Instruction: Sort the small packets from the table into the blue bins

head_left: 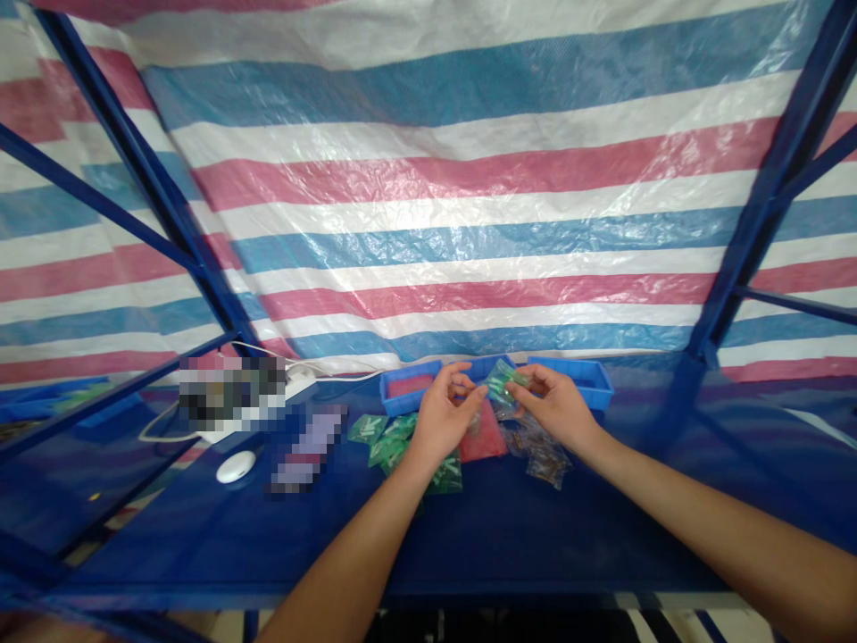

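My right hand (554, 406) pinches a small clear plastic bag with green contents (503, 384) between thumb and fingers, held above the table. Close to the bag's left edge is my left hand (445, 415), its fingers curled and its thumb drawn in towards them. What sits between those fingertips, if anything, I cannot make out. Several similar green bags (395, 439) lie beside and partly behind my left forearm. Below my hands rests a flat red piece (483, 439). Clear bags with dark brownish contents (545, 457) lie under my right hand.
Blue trays stand along the back, including a left one (385, 393) holding something red and a right one (606, 388). On the left are a white rounded object (236, 466), a blurred purple item (312, 451) and a white power strip (298, 382) with cables. Blue metal posts (743, 214) frame the blue table (569, 545).
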A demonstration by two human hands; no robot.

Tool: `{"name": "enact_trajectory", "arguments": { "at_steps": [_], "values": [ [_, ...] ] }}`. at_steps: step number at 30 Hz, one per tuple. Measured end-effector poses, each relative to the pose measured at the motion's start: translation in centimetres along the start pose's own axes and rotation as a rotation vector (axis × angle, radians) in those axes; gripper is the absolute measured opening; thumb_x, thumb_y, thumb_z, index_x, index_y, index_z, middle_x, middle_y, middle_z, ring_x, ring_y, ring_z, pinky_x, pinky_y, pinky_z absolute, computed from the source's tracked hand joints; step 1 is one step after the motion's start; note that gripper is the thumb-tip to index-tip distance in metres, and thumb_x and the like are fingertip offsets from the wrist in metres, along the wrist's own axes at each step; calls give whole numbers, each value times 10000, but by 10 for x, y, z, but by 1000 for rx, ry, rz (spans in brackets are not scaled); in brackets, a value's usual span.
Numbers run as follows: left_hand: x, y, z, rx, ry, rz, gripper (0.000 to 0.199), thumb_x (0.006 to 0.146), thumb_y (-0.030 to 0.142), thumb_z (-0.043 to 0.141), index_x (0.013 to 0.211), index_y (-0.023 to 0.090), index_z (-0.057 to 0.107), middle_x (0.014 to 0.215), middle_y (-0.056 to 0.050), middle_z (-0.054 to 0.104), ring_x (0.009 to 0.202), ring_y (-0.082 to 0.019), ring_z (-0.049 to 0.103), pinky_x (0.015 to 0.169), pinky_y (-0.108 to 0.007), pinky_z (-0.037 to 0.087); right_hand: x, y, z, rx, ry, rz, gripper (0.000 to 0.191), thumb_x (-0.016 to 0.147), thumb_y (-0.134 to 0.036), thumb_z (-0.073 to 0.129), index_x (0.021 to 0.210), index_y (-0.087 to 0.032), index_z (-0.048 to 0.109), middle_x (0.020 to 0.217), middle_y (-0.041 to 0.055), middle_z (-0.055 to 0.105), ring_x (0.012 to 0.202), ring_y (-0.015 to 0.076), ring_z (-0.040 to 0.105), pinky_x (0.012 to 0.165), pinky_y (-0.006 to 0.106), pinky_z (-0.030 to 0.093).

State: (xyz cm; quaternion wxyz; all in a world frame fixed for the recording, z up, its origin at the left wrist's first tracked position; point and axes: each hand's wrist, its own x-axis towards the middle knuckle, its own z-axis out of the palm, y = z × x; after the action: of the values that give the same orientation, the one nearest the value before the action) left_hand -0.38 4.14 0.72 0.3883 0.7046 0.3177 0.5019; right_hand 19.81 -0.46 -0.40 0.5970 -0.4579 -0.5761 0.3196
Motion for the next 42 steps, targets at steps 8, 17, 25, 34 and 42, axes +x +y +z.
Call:
{"name": "enact_trajectory", "arguments": {
  "at_steps": [8,17,25,34,42],
  "values": [
    [-13,11,9,-29,-206,11,423,831,396,786,1194,197,700,1219,-124,698,1060,-232,691,922,-349,561,-7,-1,2,-242,60,-195,279,869,-509,709,968,-253,659,918,78,681,837,269,654,639,388,588],
    [-5,4,8,-244,-93,-155,526,742,392,864,1174,163,671,1096,-106,752,1002,-223,715,898,-337,562,-8,-8,3,-346,-189,-409,285,930,-261,613,1199,-296,700,1223,89,664,1102,285,651,908,457,587],
    [0,-12,4,-238,-66,-161,426,815,439,782,1120,159,681,1026,-77,748,878,-182,697,762,-275,534,-12,-14,5,-353,-207,-449,295,941,-162,536,1107,-299,737,1145,58,729,1142,279,640,1044,502,495],
    [-2,-5,6,-223,-158,-123,457,829,412,779,1201,185,642,869,-31,725,733,-142,659,640,-225,469,-6,-3,9,12,-81,-84,462,836,-422,765,1254,-300,611,1116,77,696,1010,279,679,805,423,617],
    [-5,0,9,-284,-192,-112,459,808,316,810,1203,177,623,1019,-80,754,906,-181,720,821,-284,536,-4,0,6,186,-170,43,388,788,-441,817,1094,-240,690,973,38,759,959,234,713,922,392,563]
  ]
}}
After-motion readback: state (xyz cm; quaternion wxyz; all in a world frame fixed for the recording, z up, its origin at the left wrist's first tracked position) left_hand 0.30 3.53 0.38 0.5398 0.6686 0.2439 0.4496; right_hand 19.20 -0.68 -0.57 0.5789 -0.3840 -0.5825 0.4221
